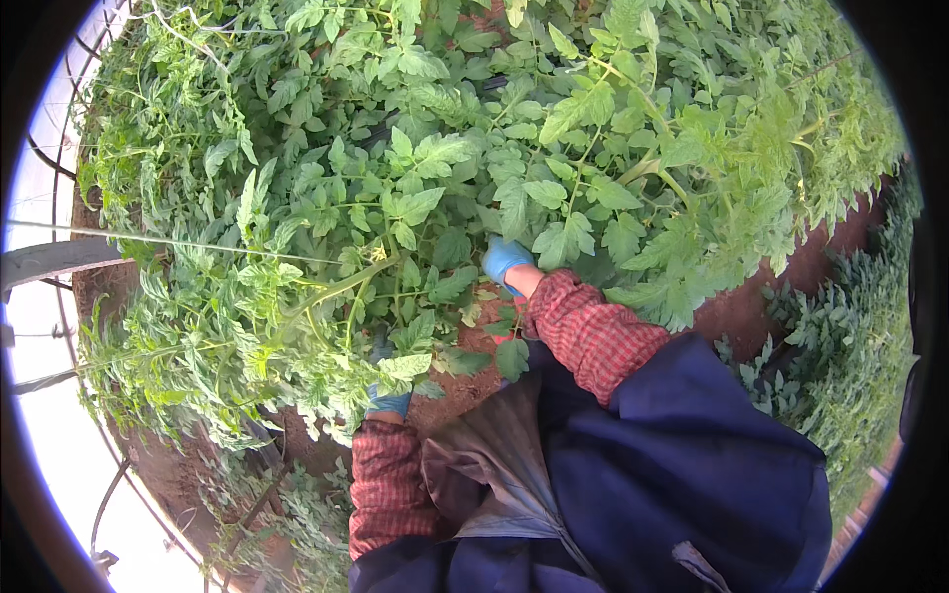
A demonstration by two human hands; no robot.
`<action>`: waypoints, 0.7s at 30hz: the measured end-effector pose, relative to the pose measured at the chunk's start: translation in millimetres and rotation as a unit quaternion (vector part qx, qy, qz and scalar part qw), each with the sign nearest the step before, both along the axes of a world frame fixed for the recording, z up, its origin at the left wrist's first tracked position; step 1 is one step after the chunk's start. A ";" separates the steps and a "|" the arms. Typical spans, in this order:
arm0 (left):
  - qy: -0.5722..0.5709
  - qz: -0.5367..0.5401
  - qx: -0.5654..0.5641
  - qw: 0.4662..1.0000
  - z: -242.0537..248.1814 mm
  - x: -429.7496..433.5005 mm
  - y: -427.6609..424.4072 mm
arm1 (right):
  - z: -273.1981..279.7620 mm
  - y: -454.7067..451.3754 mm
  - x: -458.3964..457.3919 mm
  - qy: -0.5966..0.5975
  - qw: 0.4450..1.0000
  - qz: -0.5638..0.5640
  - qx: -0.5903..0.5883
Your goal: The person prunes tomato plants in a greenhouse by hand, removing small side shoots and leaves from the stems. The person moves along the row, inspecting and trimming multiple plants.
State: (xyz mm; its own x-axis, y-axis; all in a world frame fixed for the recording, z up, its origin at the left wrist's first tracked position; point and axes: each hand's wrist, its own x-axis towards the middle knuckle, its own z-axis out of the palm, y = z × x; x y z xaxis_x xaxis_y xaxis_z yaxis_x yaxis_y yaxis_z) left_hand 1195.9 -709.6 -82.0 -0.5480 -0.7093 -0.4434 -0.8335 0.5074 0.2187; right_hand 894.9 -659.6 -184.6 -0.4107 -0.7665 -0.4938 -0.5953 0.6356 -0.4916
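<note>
Both my hands wear blue gloves and reach down among leafy tomato plants. My left hand is at the near edge of the foliage, and leaves cover its fingers, so I cannot see whether it holds anything. Further up and to the right, my right hand reaches in beside low tomato leaves, its fingers hidden too. Between the hands runs a thick tomato stem with a small yellow flower near its bend. Bare reddish soil shows below the leaves.
A taut string crosses from the left into the plants. Along the left side stand a grey curved bar and a bright translucent greenhouse wall. Another row of plants grows at the right, past a strip of soil.
</note>
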 end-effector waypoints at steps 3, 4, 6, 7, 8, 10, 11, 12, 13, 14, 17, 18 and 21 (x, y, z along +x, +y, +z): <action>0.004 -0.023 -0.008 1.000 -5.7 -13.3 -17.0 | -32.5 14.5 -51.8 0.054 0.989 -0.138 0.013; 0.002 -0.023 -0.009 1.000 -7.1 -12.8 -15.7 | -39.0 23.7 -62.5 0.067 0.983 -0.168 0.023; 0.005 -0.015 -0.013 1.000 -9.2 -12.4 -12.2 | -47.4 37.0 -69.3 0.090 0.973 -0.212 0.030; 0.004 -0.011 -0.015 1.000 -10.0 -11.1 -11.3 | -47.5 42.1 -67.5 0.104 0.969 -0.222 0.014; 0.006 -0.007 -0.015 1.000 -10.0 -9.8 -8.3 | -48.7 43.8 -62.3 0.118 0.967 -0.227 -0.006; 0.006 0.002 -0.018 1.000 -10.5 -9.7 -4.7 | -50.1 35.4 -47.6 0.106 0.971 -0.193 -0.096; 0.007 0.009 -0.018 1.000 -10.7 -8.6 -3.8 | -53.9 27.1 -40.6 0.081 0.972 -0.167 -0.145; 0.008 0.006 -0.021 1.000 -9.0 -10.1 -5.0 | -53.2 16.8 -33.0 0.026 0.967 -0.130 -0.219; 0.010 0.010 -0.022 1.000 -9.1 -9.4 -3.7 | -55.8 3.6 -23.4 -0.041 0.954 -0.082 -0.286; 0.010 0.013 -0.020 1.000 -8.5 -7.7 -1.7 | -58.1 -9.5 -12.4 -0.067 0.949 -0.058 -0.302; 0.007 0.021 -0.028 0.999 -2.1 -4.1 -2.9 | -83.5 -30.6 11.4 -0.009 0.963 -0.070 -0.262; 0.004 0.023 -0.032 0.999 -0.4 -2.3 -3.6 | -91.2 -28.2 8.1 0.010 0.971 -0.065 -0.229; -0.003 0.037 -0.042 0.998 7.0 9.9 -7.6 | -88.0 -21.4 -3.9 0.040 0.989 -0.033 -0.142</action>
